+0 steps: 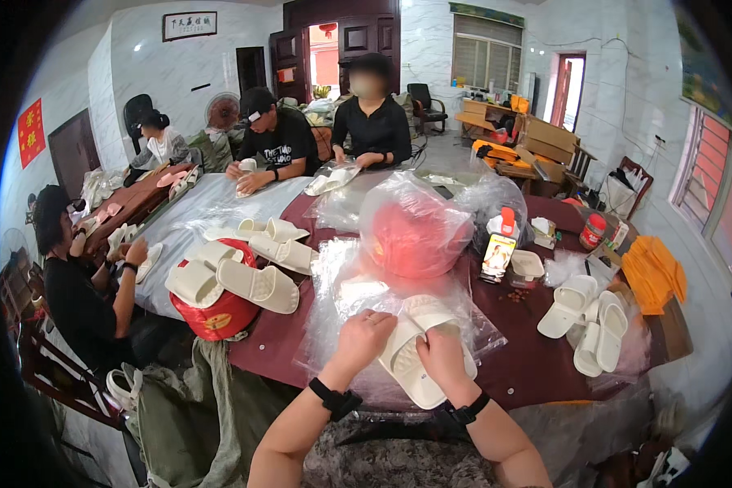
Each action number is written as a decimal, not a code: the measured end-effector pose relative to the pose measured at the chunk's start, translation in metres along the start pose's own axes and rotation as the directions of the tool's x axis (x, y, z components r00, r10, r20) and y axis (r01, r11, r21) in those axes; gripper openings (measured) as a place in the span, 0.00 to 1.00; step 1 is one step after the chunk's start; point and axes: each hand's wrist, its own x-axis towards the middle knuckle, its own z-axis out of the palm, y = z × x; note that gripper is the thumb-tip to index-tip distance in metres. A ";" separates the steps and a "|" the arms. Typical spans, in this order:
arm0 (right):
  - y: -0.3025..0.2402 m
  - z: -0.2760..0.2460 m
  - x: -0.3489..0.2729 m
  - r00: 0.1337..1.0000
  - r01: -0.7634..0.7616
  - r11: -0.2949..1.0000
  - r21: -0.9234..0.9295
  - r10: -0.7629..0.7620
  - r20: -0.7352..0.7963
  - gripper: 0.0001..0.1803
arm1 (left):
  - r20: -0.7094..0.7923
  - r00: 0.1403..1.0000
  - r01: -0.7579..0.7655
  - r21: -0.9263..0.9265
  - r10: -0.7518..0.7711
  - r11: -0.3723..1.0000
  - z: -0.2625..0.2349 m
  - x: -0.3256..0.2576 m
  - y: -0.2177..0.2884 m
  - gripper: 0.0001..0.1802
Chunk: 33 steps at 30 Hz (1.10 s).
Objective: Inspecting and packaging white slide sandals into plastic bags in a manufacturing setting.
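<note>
A pair of cream slide slippers point(419, 376) lies in front of me on clear plastic bags. At its left edge, beside the strap, my left hand point(366, 335) grips with curled fingers. My right hand point(447, 358) is closed on the same slippers at the right side of the strap, its fingertips partly hidden. Beyond them stands a red, rounded thing wrapped in clear plastic point(415, 232). To the left, more cream slippers point(256, 285) rest on and beside a red round container point(220, 319). Another group of cream slippers point(598, 329) lies to my right.
The dark red table point(496, 370) carries a lit phone point(498, 256), a clear plastic tub point(527, 267), a red-lidded jar point(594, 230) and an orange bag point(653, 272). Several people work around the tables. Green sacking point(187, 415) hangs at the near left.
</note>
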 end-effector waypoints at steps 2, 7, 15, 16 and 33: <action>0.004 0.001 -0.003 1.000 0.006 1.000 -0.020 -0.006 -0.017 0.15 | 0.034 0.998 -0.047 0.040 0.046 0.998 -0.004 0.001 0.008 0.12; -0.003 -0.007 -0.018 0.996 -0.080 0.996 -0.026 0.080 0.036 0.14 | 0.077 0.992 -0.108 0.064 0.103 0.992 -0.015 -0.002 0.039 0.17; -0.023 0.003 -0.027 0.987 -0.034 0.999 -0.024 0.037 0.155 0.09 | 0.111 0.986 -0.127 0.020 0.124 0.992 -0.037 -0.016 0.072 0.19; -0.022 0.010 -0.027 0.988 -0.034 0.999 -0.019 0.037 0.153 0.09 | 0.114 0.985 -0.130 0.024 0.126 0.991 -0.041 -0.020 0.073 0.19; -0.016 0.108 0.016 0.994 0.099 0.974 0.205 -0.105 0.020 0.27 | 0.103 0.987 0.136 -0.103 -0.126 0.985 -0.091 -0.080 0.067 0.18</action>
